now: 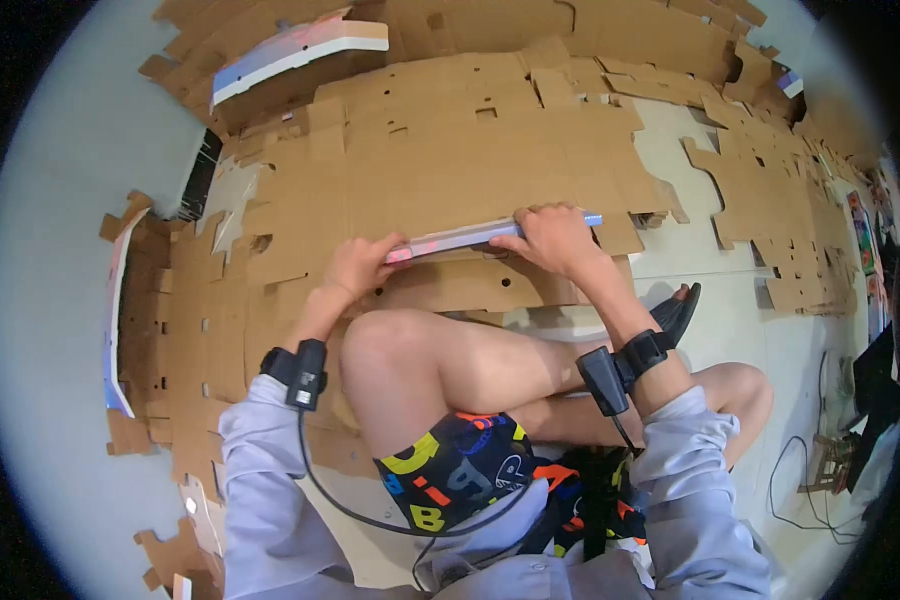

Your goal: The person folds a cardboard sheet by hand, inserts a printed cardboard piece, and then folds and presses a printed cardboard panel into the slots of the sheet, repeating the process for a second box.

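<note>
Both hands are on a long, narrow printed cardboard strip point(455, 238), pink at its left end and blue at its right. It lies across the front of brown cardboard sheets. My left hand point(363, 266) is closed on the pink end, fingers over the far side. Near the blue end, my right hand point(558, 238) wraps over the strip, its thumb on the near side. Whether the strip is joined to the brown cardboard panel point(450, 285) below it cannot be made out. Large cut-out cardboard sheets point(450, 150) lie just beyond the hands.
More cardboard pieces point(770, 200) lie on the pale floor point(690, 250) to the right. Folded cardboard with printed edges point(305, 55) stands at the far left, another point(125, 310) along the left wall. Bare legs and a black shoe point(678, 315) are close in front. Cables point(810, 495) trail at right.
</note>
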`<move>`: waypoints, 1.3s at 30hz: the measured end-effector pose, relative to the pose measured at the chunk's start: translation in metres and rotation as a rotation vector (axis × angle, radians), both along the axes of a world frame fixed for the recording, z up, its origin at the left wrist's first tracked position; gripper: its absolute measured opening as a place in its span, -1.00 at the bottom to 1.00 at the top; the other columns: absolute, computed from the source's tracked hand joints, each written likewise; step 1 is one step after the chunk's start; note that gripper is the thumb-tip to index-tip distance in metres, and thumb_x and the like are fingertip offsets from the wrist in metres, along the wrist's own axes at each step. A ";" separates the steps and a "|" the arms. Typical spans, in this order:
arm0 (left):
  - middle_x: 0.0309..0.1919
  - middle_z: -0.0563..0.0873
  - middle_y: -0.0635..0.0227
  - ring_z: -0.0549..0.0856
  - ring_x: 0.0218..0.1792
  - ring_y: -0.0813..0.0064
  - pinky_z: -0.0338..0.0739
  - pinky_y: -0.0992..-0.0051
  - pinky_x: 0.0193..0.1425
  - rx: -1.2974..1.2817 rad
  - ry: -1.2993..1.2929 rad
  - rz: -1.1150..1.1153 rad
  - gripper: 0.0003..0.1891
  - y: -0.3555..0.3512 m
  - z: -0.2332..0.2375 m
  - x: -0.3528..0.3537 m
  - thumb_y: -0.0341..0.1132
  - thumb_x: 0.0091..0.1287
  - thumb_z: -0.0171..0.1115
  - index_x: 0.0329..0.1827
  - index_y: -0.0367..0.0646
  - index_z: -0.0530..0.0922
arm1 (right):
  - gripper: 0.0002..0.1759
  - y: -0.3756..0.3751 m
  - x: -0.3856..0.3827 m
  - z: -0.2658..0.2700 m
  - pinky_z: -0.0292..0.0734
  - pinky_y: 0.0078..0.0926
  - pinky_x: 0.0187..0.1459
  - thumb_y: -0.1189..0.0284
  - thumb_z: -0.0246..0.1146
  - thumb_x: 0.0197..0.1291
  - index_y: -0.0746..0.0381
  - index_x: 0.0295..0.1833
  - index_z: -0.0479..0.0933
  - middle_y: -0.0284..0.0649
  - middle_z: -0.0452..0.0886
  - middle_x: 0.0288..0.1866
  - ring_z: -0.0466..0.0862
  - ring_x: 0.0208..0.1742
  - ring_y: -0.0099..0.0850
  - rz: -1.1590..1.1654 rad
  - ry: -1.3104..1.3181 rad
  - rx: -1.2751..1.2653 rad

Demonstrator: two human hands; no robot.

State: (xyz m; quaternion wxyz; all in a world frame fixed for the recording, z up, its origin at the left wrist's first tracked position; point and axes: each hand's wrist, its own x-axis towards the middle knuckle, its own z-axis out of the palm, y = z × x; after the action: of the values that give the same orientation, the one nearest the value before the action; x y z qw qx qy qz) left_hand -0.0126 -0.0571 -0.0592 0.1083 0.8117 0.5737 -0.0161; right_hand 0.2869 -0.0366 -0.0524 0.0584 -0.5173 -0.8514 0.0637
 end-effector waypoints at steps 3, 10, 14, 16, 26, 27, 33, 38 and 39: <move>-0.44 0.70 0.13 0.68 -0.34 0.12 0.55 0.24 -0.20 -0.108 -0.178 -0.069 -0.62 0.001 0.007 -0.009 -0.06 0.11 0.38 -0.05 0.01 0.60 | -0.23 -0.010 -0.004 0.010 0.54 -0.14 -0.18 -0.28 0.00 0.12 0.27 -0.37 0.66 0.00 0.66 -0.40 0.67 -0.29 -0.04 -0.010 -0.006 -0.046; -0.51 0.69 0.18 0.68 -0.44 0.22 0.52 0.30 -0.32 -0.525 -0.042 0.220 -0.70 0.060 0.015 -0.010 -0.05 0.09 0.40 -0.38 -0.13 0.67 | -0.25 0.042 -0.021 -0.005 0.56 -0.15 -0.26 -0.23 -0.07 0.19 0.25 -0.42 0.66 0.04 0.65 -0.43 0.67 -0.34 -0.03 -0.037 0.063 -0.115; -0.63 0.63 0.14 0.66 -0.50 0.17 0.51 0.25 -0.36 -0.168 -0.128 0.208 -0.55 0.084 -0.018 -0.017 0.10 0.19 0.22 -0.47 -0.18 0.64 | -0.36 0.059 -0.027 -0.026 0.55 -0.13 -0.23 -0.10 -0.02 0.23 0.25 -0.42 0.64 0.08 0.64 -0.39 0.66 -0.30 -0.02 -0.192 0.092 -0.004; -0.64 0.62 0.11 0.64 -0.55 0.15 0.49 0.22 -0.43 0.011 -0.124 0.195 -0.50 0.086 -0.030 -0.015 0.15 0.25 0.13 -0.36 -0.20 0.66 | -0.42 0.064 -0.031 -0.042 0.54 -0.11 -0.22 -0.04 0.00 0.24 0.26 -0.42 0.62 0.09 0.63 -0.38 0.65 -0.30 -0.01 -0.257 0.169 0.091; -0.63 0.63 0.14 0.63 -0.58 0.06 0.50 0.17 -0.47 0.606 -0.059 0.262 -0.61 0.092 -0.069 -0.015 0.02 0.25 0.13 -0.58 -0.06 0.63 | -0.45 0.087 -0.027 -0.049 0.54 -0.12 -0.14 -0.06 0.01 0.22 0.21 -0.27 0.65 0.06 0.65 -0.32 0.65 -0.20 -0.03 -0.274 0.205 0.016; -0.61 0.64 0.14 0.63 -0.55 0.08 0.50 0.18 -0.45 0.532 -0.084 0.288 -0.63 0.081 -0.059 -0.011 0.03 0.23 0.16 -0.56 -0.06 0.64 | -0.44 0.081 -0.026 -0.040 0.54 -0.13 -0.13 -0.09 0.02 0.20 0.19 -0.25 0.66 0.05 0.66 -0.30 0.65 -0.18 -0.03 -0.238 0.195 -0.053; -0.51 0.67 0.16 0.66 -0.43 0.11 0.54 0.22 -0.32 0.432 -0.200 0.095 -0.60 0.028 -0.021 -0.008 0.11 0.08 0.31 -0.42 -0.09 0.66 | -0.44 0.047 -0.006 -0.005 0.55 -0.17 -0.10 -0.18 0.20 0.01 0.11 -0.23 0.67 -0.04 0.68 -0.22 0.67 -0.14 -0.10 0.029 -0.031 -0.220; -0.37 0.69 0.15 0.65 -0.28 0.13 0.54 0.32 -0.23 0.403 -0.427 -0.007 -0.66 0.000 -0.001 -0.015 -0.05 0.04 0.40 -0.33 -0.15 0.66 | -0.52 0.018 -0.005 0.012 0.56 -0.16 -0.14 -0.06 0.32 -0.03 0.12 -0.21 0.64 -0.07 0.68 -0.28 0.67 -0.18 -0.10 0.051 -0.169 -0.093; -0.30 0.68 0.13 0.64 -0.21 0.13 0.53 0.34 -0.17 0.431 -0.568 0.013 -0.68 -0.006 0.003 -0.016 -0.12 0.05 0.40 -0.28 -0.18 0.65 | -0.54 0.014 -0.001 0.009 0.55 -0.14 -0.17 -0.04 0.33 -0.03 0.13 -0.21 0.63 -0.07 0.67 -0.33 0.67 -0.21 -0.09 0.056 -0.137 -0.039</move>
State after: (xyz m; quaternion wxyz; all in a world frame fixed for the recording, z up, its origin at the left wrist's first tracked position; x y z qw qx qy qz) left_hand -0.0282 -0.0633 -0.0561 0.0901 0.7844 0.5158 0.3323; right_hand 0.2859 -0.0228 -0.0438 -0.0119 -0.4974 -0.8662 0.0466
